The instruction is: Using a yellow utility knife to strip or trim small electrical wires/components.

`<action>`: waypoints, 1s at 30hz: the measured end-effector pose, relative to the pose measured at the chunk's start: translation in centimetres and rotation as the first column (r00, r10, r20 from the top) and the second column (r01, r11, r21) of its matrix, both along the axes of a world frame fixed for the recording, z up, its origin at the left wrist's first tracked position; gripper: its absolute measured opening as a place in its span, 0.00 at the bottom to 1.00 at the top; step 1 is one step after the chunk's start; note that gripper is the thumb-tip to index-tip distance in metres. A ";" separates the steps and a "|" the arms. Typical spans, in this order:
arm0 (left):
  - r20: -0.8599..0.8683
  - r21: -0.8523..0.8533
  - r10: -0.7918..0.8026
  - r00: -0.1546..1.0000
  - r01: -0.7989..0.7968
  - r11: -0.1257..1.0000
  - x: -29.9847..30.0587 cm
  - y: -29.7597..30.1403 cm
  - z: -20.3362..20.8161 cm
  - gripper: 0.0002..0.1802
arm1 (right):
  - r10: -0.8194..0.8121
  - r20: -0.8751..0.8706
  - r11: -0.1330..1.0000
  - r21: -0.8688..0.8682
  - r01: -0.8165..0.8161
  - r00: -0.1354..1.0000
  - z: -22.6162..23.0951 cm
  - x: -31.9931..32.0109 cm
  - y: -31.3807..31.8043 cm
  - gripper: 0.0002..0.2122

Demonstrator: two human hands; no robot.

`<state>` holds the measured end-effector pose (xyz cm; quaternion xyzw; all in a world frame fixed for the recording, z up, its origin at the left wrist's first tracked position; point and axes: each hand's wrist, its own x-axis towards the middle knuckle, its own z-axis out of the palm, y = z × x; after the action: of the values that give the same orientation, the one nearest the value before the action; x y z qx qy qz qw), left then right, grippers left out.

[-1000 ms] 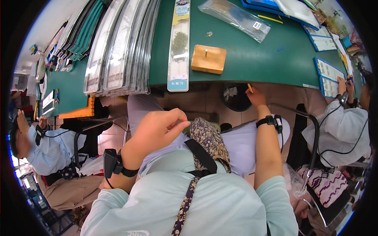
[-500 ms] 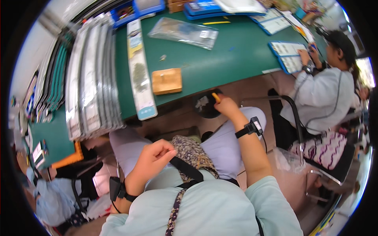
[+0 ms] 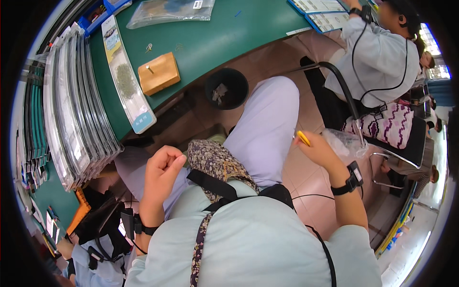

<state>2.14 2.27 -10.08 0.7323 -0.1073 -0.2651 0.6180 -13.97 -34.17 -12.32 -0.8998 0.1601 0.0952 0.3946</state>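
Note:
My right hand [image 3: 319, 149] is closed around a small yellow-handled tool [image 3: 303, 138], out to the right of my right knee. Most of the tool is hidden by the fingers, so its kind is unclear. Over my left thigh, my left hand [image 3: 163, 173] is curled with thumb pressed to the fingers; anything in that pinch is too small to make out. A dark strap and a flowered cloth [image 3: 205, 155] lie in my lap beside it. Ahead on the green table [image 3: 201, 52] sits a wooden block [image 3: 165, 76] with a small metal pin standing in it.
A round black bin [image 3: 239, 86] holding crumpled scraps stands below the table edge. Left of the block lie a long printed pack [image 3: 126, 81] and stacked plastic-wrapped packs [image 3: 71, 105]. A clear bag [image 3: 172, 12] is farther back. A co-worker [image 3: 377, 62] sits at the right, near a chair [image 3: 351, 91].
My right hand has drawn back from above the bin toward the right, still gripping the yellow-handled tool. My left hand stays curled near my lap. The whole view has shifted.

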 end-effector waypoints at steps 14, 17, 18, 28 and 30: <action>-0.044 -0.011 -0.026 0.999 0.025 1.000 -0.3 1.2 -0.9 0.03 | -0.461 -0.761 0.291 0.356 0.888 0.456 -9.6 -21.2 10.6 0.09; -0.055 -0.021 -0.029 0.998 0.028 0.999 -0.4 1.4 -1.1 0.03 | -0.517 -0.712 0.374 0.310 0.874 0.474 -9.7 -21.6 10.9 0.09; -0.055 -0.021 -0.026 0.998 0.025 0.999 -0.5 1.5 -1.2 0.03 | -0.555 -0.679 0.417 0.273 0.867 0.481 -9.4 -21.7 11.1 0.09; -0.047 -0.032 0.025 0.999 -0.027 0.999 -0.2 1.4 -1.6 0.03 | -0.714 -0.457 0.567 0.064 0.821 0.530 -5.8 -19.8 12.0 0.09; -0.027 -0.033 0.034 0.999 -0.035 0.999 -0.2 1.3 -1.9 0.04 | -0.768 -0.506 0.364 0.160 0.917 0.393 -4.2 -18.3 12.3 0.13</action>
<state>1.90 3.53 -11.96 0.7201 -0.0910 -0.2622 0.6359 -32.26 -21.84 -16.51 -0.5418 0.6479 0.0631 0.5317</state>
